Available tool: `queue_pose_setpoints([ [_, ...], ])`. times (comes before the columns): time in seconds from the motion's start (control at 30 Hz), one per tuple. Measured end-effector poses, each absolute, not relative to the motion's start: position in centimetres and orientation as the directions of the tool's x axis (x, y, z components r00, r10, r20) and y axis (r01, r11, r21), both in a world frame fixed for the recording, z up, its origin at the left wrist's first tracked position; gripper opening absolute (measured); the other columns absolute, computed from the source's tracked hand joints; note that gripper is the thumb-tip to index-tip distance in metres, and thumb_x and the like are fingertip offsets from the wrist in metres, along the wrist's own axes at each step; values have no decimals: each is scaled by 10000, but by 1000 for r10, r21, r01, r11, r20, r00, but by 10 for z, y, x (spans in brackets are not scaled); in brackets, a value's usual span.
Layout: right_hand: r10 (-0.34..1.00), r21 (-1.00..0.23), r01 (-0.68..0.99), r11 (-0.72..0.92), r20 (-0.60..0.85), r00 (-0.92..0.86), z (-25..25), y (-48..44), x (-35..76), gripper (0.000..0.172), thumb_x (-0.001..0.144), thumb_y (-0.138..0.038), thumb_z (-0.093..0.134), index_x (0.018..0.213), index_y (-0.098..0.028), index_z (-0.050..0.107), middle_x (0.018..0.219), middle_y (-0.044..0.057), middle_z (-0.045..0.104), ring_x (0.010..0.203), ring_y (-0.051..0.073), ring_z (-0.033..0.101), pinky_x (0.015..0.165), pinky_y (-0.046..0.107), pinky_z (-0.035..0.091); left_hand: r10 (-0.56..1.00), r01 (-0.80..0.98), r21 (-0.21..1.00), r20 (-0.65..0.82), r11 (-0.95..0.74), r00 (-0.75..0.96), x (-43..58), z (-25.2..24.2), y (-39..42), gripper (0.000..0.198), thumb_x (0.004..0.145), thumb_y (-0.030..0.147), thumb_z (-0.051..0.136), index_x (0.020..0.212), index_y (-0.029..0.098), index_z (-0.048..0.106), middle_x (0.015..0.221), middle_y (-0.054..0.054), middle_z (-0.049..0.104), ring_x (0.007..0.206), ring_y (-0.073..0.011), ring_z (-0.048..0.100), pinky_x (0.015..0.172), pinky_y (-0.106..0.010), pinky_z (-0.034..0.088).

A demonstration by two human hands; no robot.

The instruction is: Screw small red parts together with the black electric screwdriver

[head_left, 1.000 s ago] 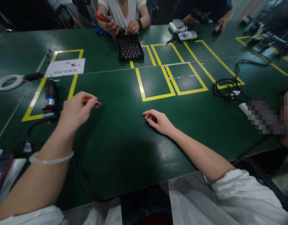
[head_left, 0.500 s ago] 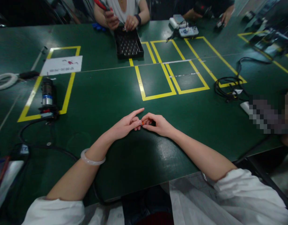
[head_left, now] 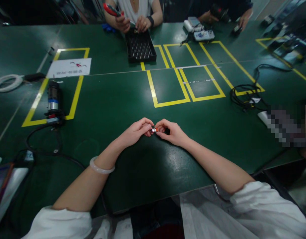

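Between my fingertips, just above the green table, is a small silver-and-orange piece (head_left: 154, 130), too small to name. My left hand (head_left: 138, 131) pinches its silver end between thumb and curled fingers. From the other side, my right hand (head_left: 172, 132) grips the orange end with thumb and fingertips. Both hands are close together over the near middle of the table, and my fingers cover part of the piece.
Yellow tape outlines (head_left: 172, 104) mark the green tabletop (head_left: 113, 96). At left are a black-and-silver cylindrical tool (head_left: 53, 99), a cable and a paper sheet (head_left: 69, 67). Across, a person works over a black tray (head_left: 141, 49). Coiled black cable (head_left: 244, 96) lies right.
My left index finger, stretched out before, has curled in to the piece. More of the silver part now shows between my hands. The whole view has shifted slightly.
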State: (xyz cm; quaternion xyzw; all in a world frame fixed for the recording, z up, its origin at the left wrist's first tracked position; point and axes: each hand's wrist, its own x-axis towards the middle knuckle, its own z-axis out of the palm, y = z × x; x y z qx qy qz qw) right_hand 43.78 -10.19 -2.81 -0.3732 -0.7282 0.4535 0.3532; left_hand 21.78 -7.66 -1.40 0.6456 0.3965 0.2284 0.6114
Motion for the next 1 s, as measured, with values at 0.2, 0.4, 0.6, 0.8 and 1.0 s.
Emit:
queue_pose_setpoints([
  [0.2,865,-911,232,341,208,-456,-30,-102,439,145,883,-199,626,1026,-186,603,876,14,680,748,121,628,712,262,521,771,241,969,-199,61,605,218,-12,-77,353,926,465,557,1011,124,592,889,-58,639,813,-152,611,791,-314,500],
  [0.4,857,-888,267,374,221,-466,-28,-102,439,137,887,-206,625,1023,-191,609,855,11,673,744,126,625,696,263,519,765,261,963,-220,71,605,220,-6,-79,377,877,470,633,1025,124,615,919,-73,658,866,-178,624,813,-339,501],
  [0.6,851,-875,283,393,230,-472,-30,-102,438,153,886,-199,622,1037,-198,602,871,9,677,735,121,619,702,261,521,763,272,962,-197,29,616,218,-13,-79,361,856,445,672,1031,134,619,887,-59,657,820,-164,607,761,-310,481],
  [0.8,863,-918,230,323,186,-470,-32,-101,438,235,877,-230,655,1096,-189,578,884,13,688,758,128,637,715,267,517,776,273,962,-180,10,605,218,-13,-81,284,852,372,680,998,146,588,832,-18,601,762,-132,564,695,-264,445],
  [1.0,885,-920,267,288,149,-440,-30,-102,437,139,918,-325,630,965,-195,628,855,7,678,759,129,618,702,259,492,759,192,981,-146,28,634,219,-15,-81,267,838,324,701,975,155,547,816,8,564,740,-106,538,680,-241,433],
])
